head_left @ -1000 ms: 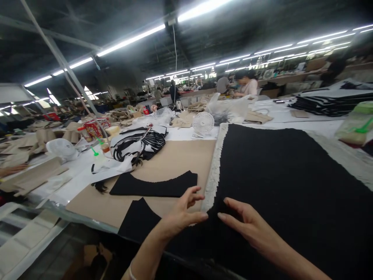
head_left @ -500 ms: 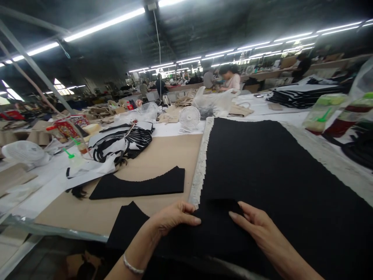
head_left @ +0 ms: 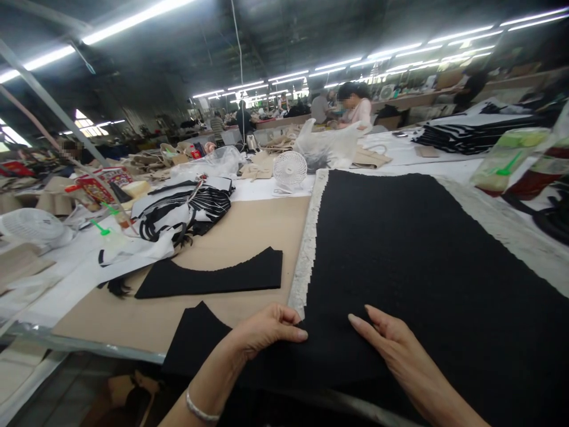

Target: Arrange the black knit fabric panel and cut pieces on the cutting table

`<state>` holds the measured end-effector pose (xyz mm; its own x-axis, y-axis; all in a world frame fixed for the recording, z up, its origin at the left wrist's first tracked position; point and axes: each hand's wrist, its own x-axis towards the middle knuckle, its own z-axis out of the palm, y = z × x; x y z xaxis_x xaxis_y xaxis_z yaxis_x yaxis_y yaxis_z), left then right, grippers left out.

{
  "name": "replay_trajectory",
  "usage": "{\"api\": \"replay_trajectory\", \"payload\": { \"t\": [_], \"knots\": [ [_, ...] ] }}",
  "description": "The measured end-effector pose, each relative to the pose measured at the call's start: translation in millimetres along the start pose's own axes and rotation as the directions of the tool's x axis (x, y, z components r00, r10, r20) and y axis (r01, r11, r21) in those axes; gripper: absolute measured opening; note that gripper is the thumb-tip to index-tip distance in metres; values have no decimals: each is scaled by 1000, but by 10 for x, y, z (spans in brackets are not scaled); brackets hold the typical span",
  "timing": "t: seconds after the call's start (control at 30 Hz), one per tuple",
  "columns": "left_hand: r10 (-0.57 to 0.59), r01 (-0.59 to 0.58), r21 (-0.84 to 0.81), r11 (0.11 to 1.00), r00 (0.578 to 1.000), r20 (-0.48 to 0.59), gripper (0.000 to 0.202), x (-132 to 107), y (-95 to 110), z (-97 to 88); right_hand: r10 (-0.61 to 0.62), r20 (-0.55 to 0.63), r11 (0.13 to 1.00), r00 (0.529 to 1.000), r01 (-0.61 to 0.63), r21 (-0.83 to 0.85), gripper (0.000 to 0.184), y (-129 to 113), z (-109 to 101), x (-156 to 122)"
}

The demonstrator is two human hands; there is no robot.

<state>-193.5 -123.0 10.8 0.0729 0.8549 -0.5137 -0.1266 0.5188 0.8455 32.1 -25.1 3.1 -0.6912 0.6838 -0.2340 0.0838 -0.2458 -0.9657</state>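
L hand (head_left: 276, 325): thumb/fingers nearly closed at edge of blk fabric (head_left: 377, 237), prob. to steady it. R hand (head_left: 386, 333): part-open over same. Hold, both: can't tell.

OK, this table (head_left: 252, 191) is white on top and pretty loaded. Going by the little upright fan (head_left: 290, 170): a big brown sheet (head_left: 240, 219) is spread on the near side of it, and to the right of that a pale rough-edged sheet (head_left: 311, 249) sits under a broad spread of black cloth (head_left: 400, 255). Just right of the fan, a bunched-up plastic bag (head_left: 338, 144); well off right, a stack of black-and-white pieces (head_left: 473, 135) and a clear container (head_left: 511, 157). Left of the fan: crumpled clear plastic (head_left: 211, 163), a messy black-and-white heap (head_left: 208, 204), and way over, another white fan (head_left: 33, 225).
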Motion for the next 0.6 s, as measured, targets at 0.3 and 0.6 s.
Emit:
{"api": "replay_trajectory", "payload": {
  "t": [0.3,0.6],
  "knots": [
    [27,-27,-22,999,1000,2,30,-16,-6,-36,9,-56,999,998,-11,-40,41,-13,-22,-14],
    [78,-78,9,997,996,-32,30,-15,-48,-21,-402,-146,760,904,240,-604,33,81,-20,-49]
  ]
}}
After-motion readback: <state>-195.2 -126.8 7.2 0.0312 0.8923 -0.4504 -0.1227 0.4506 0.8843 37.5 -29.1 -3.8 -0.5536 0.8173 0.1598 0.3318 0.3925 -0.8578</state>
